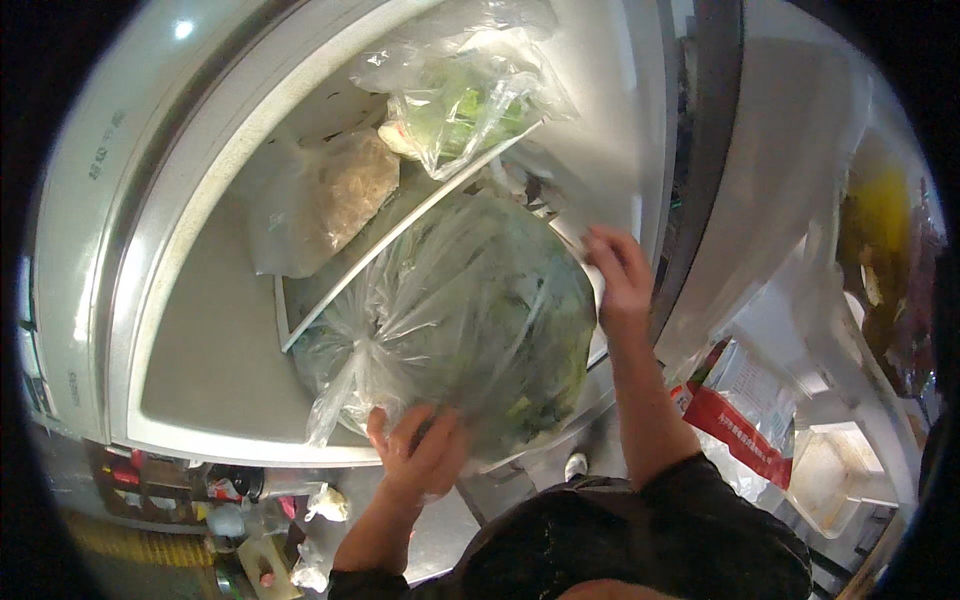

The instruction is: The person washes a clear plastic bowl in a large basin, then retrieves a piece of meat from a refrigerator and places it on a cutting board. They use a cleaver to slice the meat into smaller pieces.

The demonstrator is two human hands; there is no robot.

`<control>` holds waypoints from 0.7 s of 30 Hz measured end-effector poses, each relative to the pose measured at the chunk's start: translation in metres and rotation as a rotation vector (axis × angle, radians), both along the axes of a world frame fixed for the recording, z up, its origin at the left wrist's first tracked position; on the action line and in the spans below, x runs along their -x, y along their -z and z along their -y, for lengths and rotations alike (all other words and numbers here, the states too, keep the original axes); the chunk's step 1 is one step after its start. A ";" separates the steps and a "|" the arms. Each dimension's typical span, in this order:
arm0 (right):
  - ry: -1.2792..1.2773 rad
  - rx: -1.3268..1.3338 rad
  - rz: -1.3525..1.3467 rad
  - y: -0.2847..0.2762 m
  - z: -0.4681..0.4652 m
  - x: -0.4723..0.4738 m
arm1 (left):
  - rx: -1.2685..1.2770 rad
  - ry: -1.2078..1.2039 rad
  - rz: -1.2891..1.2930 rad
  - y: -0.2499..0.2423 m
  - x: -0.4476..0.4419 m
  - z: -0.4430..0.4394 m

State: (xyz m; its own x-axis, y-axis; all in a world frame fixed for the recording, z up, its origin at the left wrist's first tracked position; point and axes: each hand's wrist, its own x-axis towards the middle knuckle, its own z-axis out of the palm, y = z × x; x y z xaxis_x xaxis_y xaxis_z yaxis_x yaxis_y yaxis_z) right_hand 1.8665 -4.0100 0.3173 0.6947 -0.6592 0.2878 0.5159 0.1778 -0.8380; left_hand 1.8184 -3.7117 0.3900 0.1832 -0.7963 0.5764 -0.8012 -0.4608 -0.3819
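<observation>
A large tied clear plastic bag of leafy green vegetables (487, 300) fills the front of a white refrigerator compartment (217, 352). My left hand (424, 450) grips the plastic at the bag's near side, just beside its gathered knot (367, 349). At the bag's right edge is my right hand (621, 274), its fingers curled by the compartment's side wall; whether they hold anything is hidden. A white shelf edge (412, 217) runs slantwise behind the bag. Beyond it lie a bag of brownish food (352, 191) and a clear bag of green vegetables (480, 112).
Right of the compartment stands a refrigerator door (772, 150). A white package with a red band (739, 435) lies near a pale plastic tub (832, 472) at lower right. Several bags and containers crowd the lower left, including a crumpled white bag (326, 502).
</observation>
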 end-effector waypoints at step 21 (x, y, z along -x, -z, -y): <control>0.240 1.308 -0.486 -0.016 0.016 -0.109 | 0.146 0.038 0.002 -0.015 -0.013 -0.049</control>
